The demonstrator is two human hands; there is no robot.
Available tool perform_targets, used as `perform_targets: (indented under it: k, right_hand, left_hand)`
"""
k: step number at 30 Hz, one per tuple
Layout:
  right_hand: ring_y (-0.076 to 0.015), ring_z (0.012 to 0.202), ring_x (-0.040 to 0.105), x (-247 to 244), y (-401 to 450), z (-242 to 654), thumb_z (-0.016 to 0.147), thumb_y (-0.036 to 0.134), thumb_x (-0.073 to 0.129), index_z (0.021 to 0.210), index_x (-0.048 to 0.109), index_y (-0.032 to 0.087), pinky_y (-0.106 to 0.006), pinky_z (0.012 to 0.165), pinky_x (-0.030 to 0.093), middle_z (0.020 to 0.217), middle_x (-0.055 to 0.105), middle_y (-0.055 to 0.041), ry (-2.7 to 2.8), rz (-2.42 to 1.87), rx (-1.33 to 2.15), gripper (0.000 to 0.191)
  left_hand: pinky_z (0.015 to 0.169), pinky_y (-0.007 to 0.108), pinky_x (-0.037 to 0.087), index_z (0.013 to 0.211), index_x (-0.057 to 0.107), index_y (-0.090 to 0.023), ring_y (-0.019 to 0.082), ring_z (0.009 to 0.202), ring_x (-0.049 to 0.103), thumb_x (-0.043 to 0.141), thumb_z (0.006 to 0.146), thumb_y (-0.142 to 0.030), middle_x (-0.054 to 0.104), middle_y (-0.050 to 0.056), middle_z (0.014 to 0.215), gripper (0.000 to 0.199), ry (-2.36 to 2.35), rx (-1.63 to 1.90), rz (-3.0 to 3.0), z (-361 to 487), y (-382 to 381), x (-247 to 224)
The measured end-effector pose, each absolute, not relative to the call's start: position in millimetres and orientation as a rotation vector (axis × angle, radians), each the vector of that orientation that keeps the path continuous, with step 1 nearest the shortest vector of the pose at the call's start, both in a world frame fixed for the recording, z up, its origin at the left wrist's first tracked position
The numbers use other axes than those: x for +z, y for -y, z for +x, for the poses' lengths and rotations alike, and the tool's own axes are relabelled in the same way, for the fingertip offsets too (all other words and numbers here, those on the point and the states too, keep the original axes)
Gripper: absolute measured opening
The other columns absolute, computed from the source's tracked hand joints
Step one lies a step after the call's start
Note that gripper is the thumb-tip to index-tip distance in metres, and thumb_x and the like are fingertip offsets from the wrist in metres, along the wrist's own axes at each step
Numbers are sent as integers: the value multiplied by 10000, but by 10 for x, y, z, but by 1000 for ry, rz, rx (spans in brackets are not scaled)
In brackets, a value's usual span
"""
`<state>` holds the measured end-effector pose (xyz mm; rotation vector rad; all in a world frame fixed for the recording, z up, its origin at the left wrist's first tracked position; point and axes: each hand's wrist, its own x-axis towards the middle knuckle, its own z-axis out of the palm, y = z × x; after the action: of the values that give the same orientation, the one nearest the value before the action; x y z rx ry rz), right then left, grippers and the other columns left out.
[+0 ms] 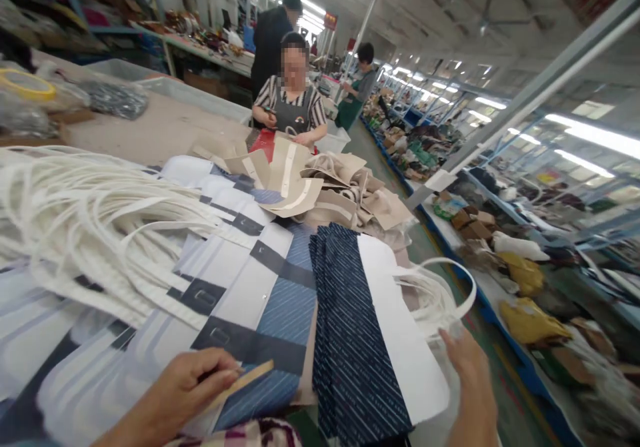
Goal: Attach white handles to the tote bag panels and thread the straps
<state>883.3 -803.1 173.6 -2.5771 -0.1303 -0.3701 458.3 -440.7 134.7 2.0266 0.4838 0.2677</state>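
My left hand [193, 387] is closed around a thin, pale yellow flat stick [253, 375], which points right over the blue striped fabric [290, 294]. My right hand [467, 364] is at the lower right, its thumb and fingers closed at a looped white strap [470, 287]; part of the grip is hidden. The loop is beside a white panel [395, 327] lying against a stack of navy fabric pieces with slanted pale dashes [350, 340]. Left of this, overlapping white panels [245, 264] have dark bands [250, 344] with small slots.
A large heap of white straps [100, 227] covers the table's left side. Beige pieces [295, 174] are piled at the far end, before a seated co-worker [290, 104] in an apron. Two other people stand behind. A metal post [530, 80] slants at right.
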Motion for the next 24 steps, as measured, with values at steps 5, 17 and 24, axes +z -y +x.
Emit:
perform_targets:
  k: [5, 17, 24]
  right_hand:
    - [-355, 850, 713, 1545, 7456, 8215, 726, 526, 607, 1055, 749, 216, -486, 746, 553, 923, 761, -160, 242, -2624, -66, 473]
    - [-189, 842, 629, 1755, 5526, 6154, 930, 150, 537, 996, 672, 211, -311, 759, 516, 874, 692, -53, 1775, -1659, 407, 162]
    - [-169, 668, 618, 1439, 5381, 6013, 852, 106, 541, 839, 668, 190, -277, 631, 482, 709, 669, -29, 1689, -1645, 316, 153]
  left_hand:
    - [528, 200, 403, 676, 602, -191, 111, 561, 539, 435, 989, -419, 599, -25, 603, 422, -455, 414, 2239, 4619, 4384, 1529]
    - [502, 260, 350, 752, 513, -197, 119, 554, 509, 329, 1050, -353, 521, -24, 678, 383, -215, 470, 2716, 4484, 4293, 1552]
    - [545, 268, 399, 799, 551, -190, 128, 597, 580, 307, 1052, -258, 582, -22, 676, 358, -317, 418, 2610, 4392, 4254, 1392]
